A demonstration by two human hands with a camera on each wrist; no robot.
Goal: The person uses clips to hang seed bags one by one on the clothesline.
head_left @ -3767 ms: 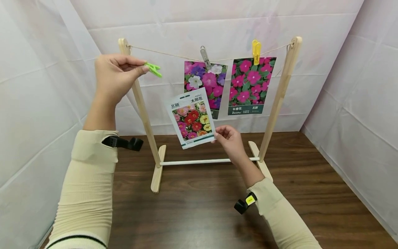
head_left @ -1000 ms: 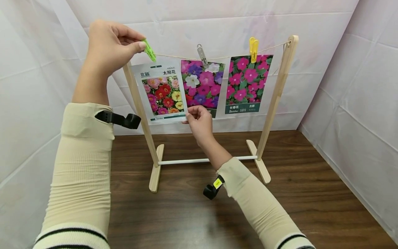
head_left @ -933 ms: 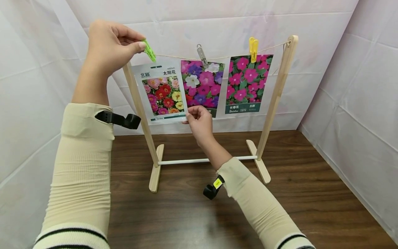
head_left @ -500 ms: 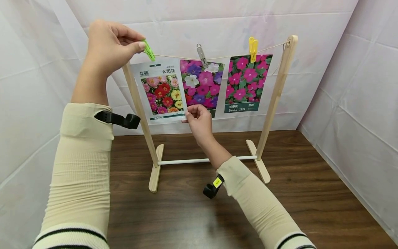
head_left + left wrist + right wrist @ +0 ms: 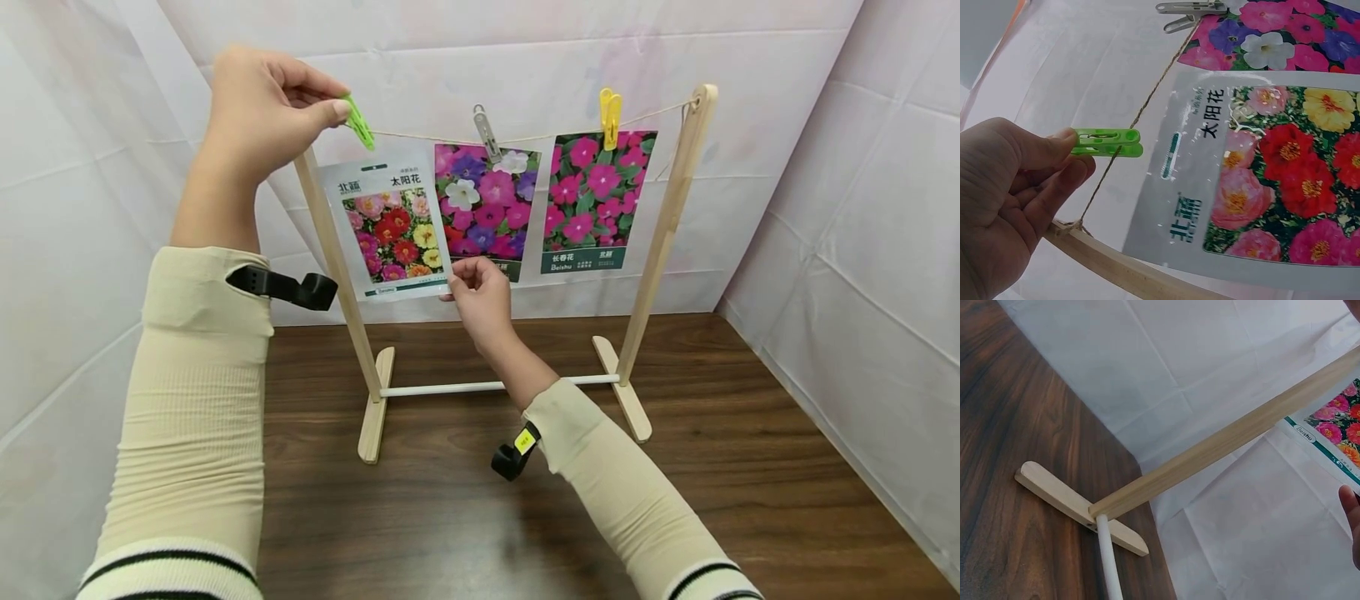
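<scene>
Packet hangs flat against the twine, top edge at the line, just right of the rack's left post. Long axis vertical, tilted slightly. It is the leftmost of three; its right edge overlaps the middle packet.

Green peg sits on the twine above the packet's top-left part. Left-wrist view: the peg straddles the twine, jaws pointing toward the packet, tips just short of the packet's top edge or barely on it. Can't tell if it bites the paper.

Left hand: thumb and forefinger pinching the peg's tail end, other fingers curled. Packet lies right of and below this hand.

Right hand: fingertips pinching the packet's lower-right corner, holding it up from below. In the right-wrist view only a fingertip and the packet corner show.

Key relation: peg axis runs across the twine, roughly in line with the packet's long axis, so closing the gap means sliding along that axis toward the top edge. The left hand is the one at the peg; the right is at the far, lower corner.

Further right along the twine: a grey peg on the middle packet, a yellow peg on the right packet. The rack stands on a dark wood table; white sheet behind and at the sides.
</scene>
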